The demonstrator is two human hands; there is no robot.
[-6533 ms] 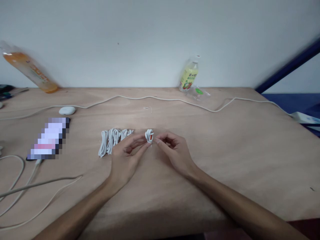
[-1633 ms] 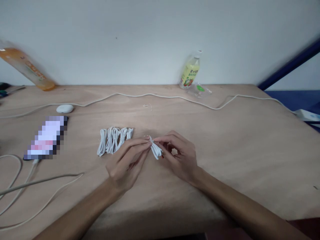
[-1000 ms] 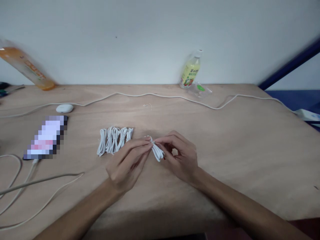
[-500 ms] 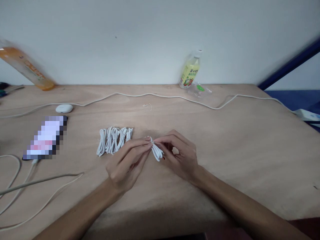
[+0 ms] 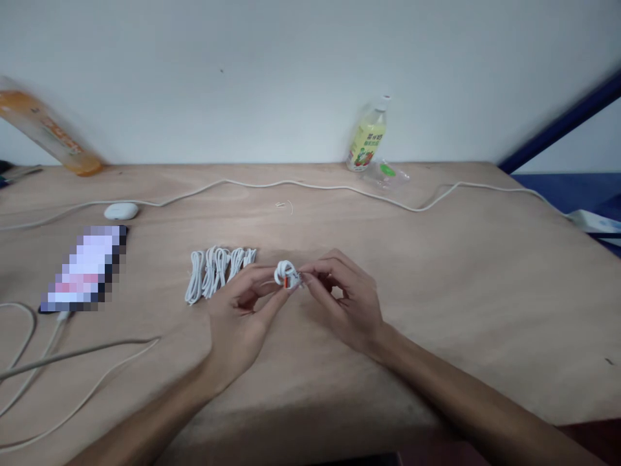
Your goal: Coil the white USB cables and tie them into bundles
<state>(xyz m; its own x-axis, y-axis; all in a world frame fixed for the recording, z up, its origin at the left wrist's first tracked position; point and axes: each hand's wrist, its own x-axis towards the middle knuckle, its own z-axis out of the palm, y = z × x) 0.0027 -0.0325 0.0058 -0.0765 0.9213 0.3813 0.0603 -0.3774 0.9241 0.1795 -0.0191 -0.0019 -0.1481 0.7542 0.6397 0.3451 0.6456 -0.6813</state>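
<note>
A small coiled white cable (image 5: 285, 270), with an orange-and-metal end like a USB plug, is raised over the table between my hands. My left hand (image 5: 245, 317) grips the coil from the left, thumb below and fingers behind. My right hand (image 5: 347, 299) has thumb and forefinger pinched at the coil's right side, on a thin strand that looks like its twist tie; the fingertips partly hide it. Just beyond my left hand, several tied white cable bundles (image 5: 213, 272) lie in a row, the nearest ones partly covered by its fingers.
A phone (image 5: 85, 268) with a cable plugged in lies left, near a white earbud case (image 5: 121, 211). A long white cord (image 5: 320, 186) crosses the table's back. Small white scraps (image 5: 286, 206) lie before it. A yellow drink bottle (image 5: 367, 139) and an orange bottle (image 5: 53, 136) stand by the wall.
The cable bundle has turned in my fingers: its loops pointed down to the right and now a rounded coil with the orange end faces me. My left hand has rolled, bringing its thumb below the bundle.
</note>
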